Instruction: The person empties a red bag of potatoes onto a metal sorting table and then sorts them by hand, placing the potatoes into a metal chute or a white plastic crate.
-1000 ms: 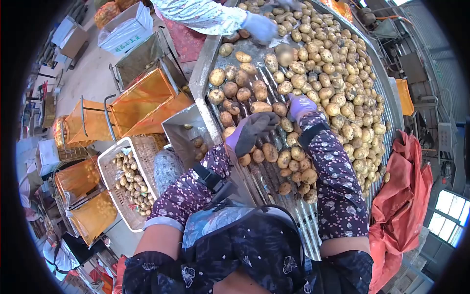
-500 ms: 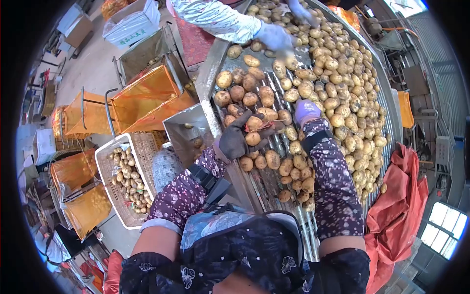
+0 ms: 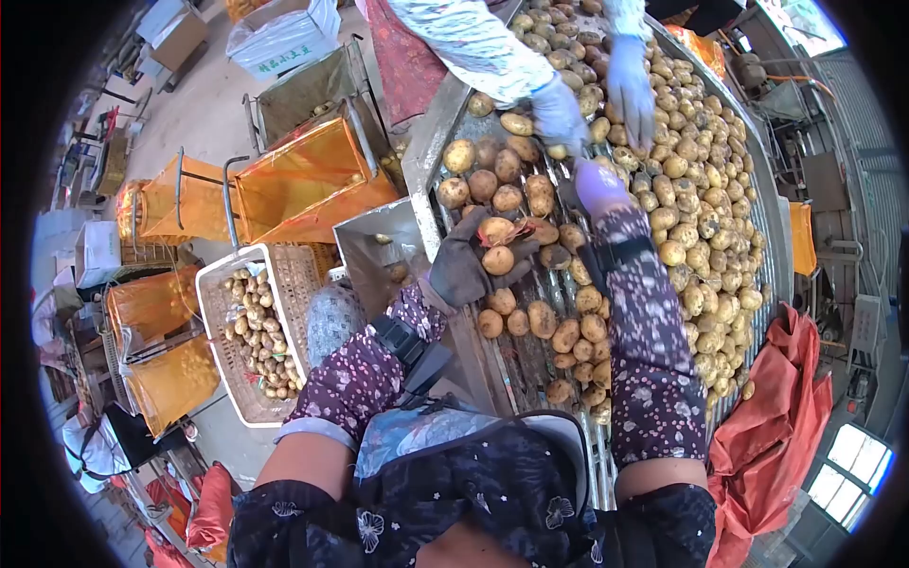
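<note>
Many potatoes (image 3: 701, 208) lie over a slatted metal sorting table (image 3: 516, 364). My left hand (image 3: 464, 265), in a dark glove, is palm up near the table's left edge, its fingers around a few potatoes (image 3: 497, 258) with a red strip among them. My right hand (image 3: 598, 187), in a purple glove, reaches over the slats beside the main pile; its fingers are mostly hidden. Just beyond it are a co-worker's two gloved hands, one (image 3: 561, 115) over potatoes at the left and the other (image 3: 632, 90) on the pile.
A white basket (image 3: 210, 322) of potatoes stands at the left, near a metal chute (image 3: 355, 241) and orange mesh bags (image 3: 294, 189) on frames. Red cloth (image 3: 767, 426) hangs by the table's right edge. A lined box (image 3: 284, 38) sits at the back left.
My right hand has moved forward, close to the co-worker's hands. The co-worker's right-side hand has come down onto the pile. My left hand still holds potatoes. The view has shifted slightly.
</note>
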Motion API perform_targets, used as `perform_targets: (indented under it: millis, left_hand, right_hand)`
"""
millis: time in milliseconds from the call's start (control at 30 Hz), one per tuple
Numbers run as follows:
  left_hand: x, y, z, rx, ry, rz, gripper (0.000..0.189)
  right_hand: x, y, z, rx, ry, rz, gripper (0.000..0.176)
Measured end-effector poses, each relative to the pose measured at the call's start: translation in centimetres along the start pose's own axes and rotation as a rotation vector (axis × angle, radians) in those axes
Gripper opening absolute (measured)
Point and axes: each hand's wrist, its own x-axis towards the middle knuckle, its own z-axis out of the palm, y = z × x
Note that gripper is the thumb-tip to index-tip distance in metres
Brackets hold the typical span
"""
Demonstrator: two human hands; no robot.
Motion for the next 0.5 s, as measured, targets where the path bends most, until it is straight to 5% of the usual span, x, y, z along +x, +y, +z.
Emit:
perform_targets:
  millis: [100,133,233,300,367,400,467,500]
  left_hand:
    - [-0.6,0.0,0.5,-0.001,0.016,0.035,0.067]
    - [-0.8,0.0,1.0,-0.019,0.004,0.04,0.067]
    - [-1.4,0.3,0.6,-0.096,-0.081,0.061,0.065]
    - [-2.0,0.4,1.2,-0.08,-0.103,0.082,0.058]
    - [-2.4,0.3,0.1,0.307,-0.018,0.229,0.062]
    - [-2.7,-0.1,-0.2,0.582,-0.03,0.325,0.06]
    - [-3.4,0.9,-0.9,0.01,-0.108,0.025,0.053]
    - [-3.6,1.0,-1.3,0.112,-0.141,0.065,0.052]
  right_hand:
    - [-4.9,-0.8,1.5,1.006,0.161,-0.248,0.036]
    - [-6.9,-1.9,2.0,1.126,0.17,-0.379,0.039]
    - [-9.7,-4.3,4.6,0.999,-0.007,-0.617,0.049]
    - [-9.9,-4.7,3.3,1.183,-0.067,-0.481,0.051]
    - [-10.1,-4.6,3.2,1.395,-0.079,-0.368,0.054]
    - [-10.1,-4.8,3.0,1.224,-0.148,-0.352,0.06]
    - [-11.1,-6.5,2.6,0.865,-0.036,-0.43,0.053]
    - [-11.7,-7.6,2.3,0.682,0.033,-0.421,0.049]
